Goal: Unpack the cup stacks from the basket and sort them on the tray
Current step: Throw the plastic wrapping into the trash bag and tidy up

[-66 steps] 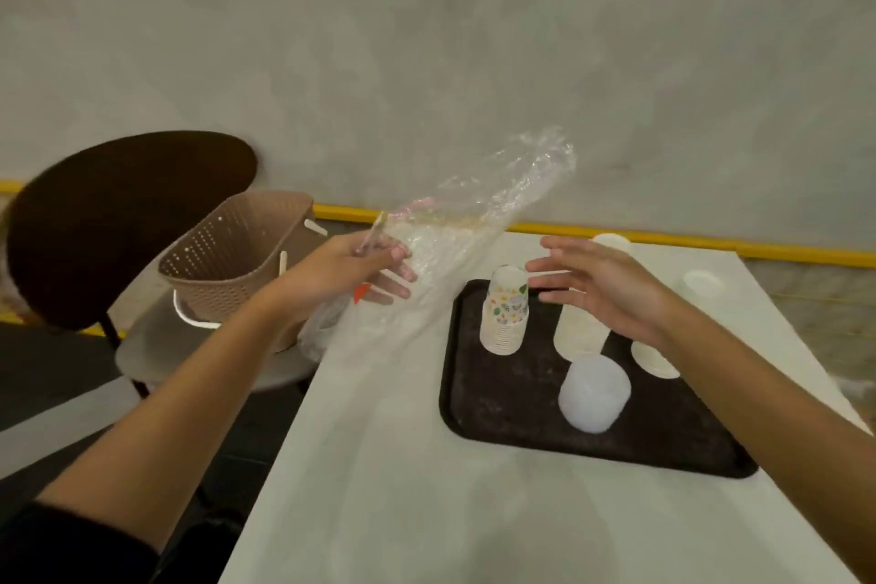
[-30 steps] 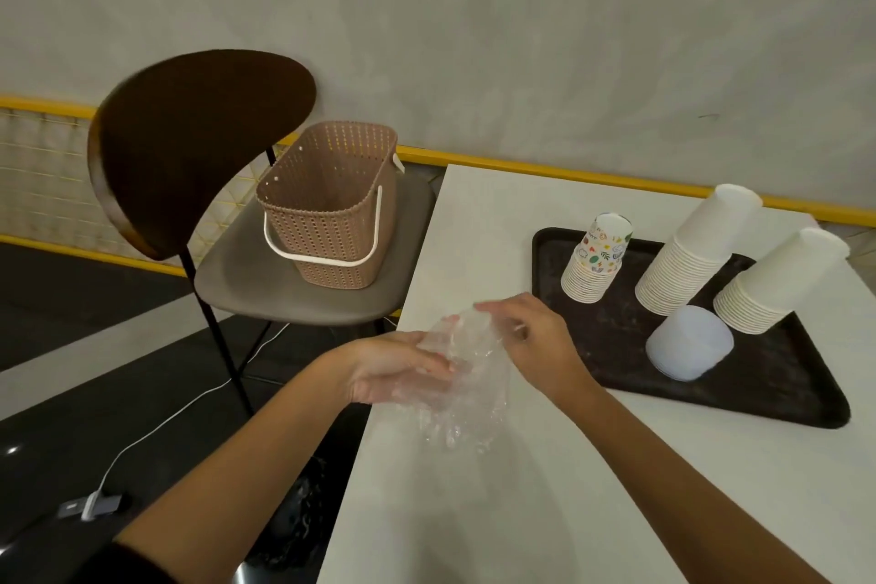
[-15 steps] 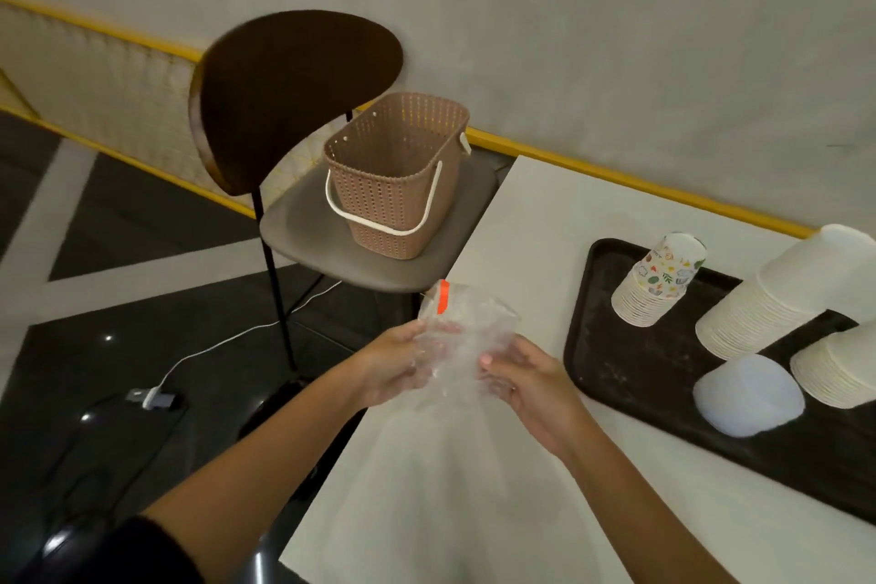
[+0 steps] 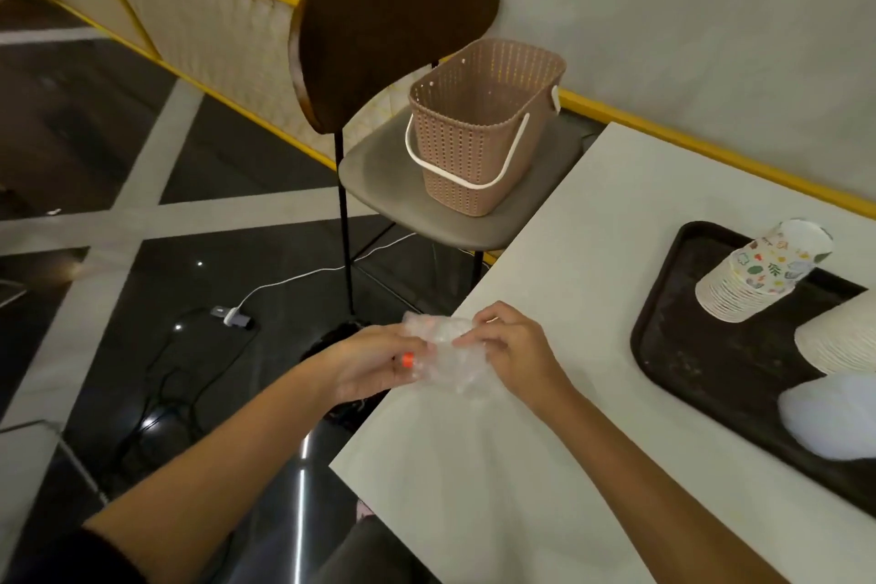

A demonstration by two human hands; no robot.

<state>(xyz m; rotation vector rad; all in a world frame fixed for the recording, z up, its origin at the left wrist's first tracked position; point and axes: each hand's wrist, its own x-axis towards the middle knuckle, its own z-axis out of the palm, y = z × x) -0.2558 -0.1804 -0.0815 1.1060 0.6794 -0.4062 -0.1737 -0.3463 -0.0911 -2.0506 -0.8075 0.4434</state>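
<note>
— At the table's (image 4: 545, 299) near left edge, how are the hands placed?

— Both forearms reach forward and meet there. The left hand (image 4: 369, 365) sits just off the edge, palm turned to the right, fingers curled round a crumpled clear plastic bag (image 4: 450, 360). An orange tag (image 4: 406, 360) shows at its fingertips. The right hand (image 4: 512, 351) is over the tabletop, knuckles up, fingertips pinching the same bag from the other side.

— And the cups?

— On the dark tray (image 4: 673, 346) at the right. The printed cup stack (image 4: 758, 270) stands rims down, its long axis leaning up and to the right in this wide view, closed base on top. Just beside it a white stack (image 4: 839, 341), also rims down, is cut by the frame edge. A pale translucent shape (image 4: 829, 417) nearer the camera is too blurred to read.

— The basket (image 4: 479, 128)?

— Upright on the chair (image 4: 393, 185) seat, well apart from the hands, mouth up, white handle hanging down its near side.
</note>
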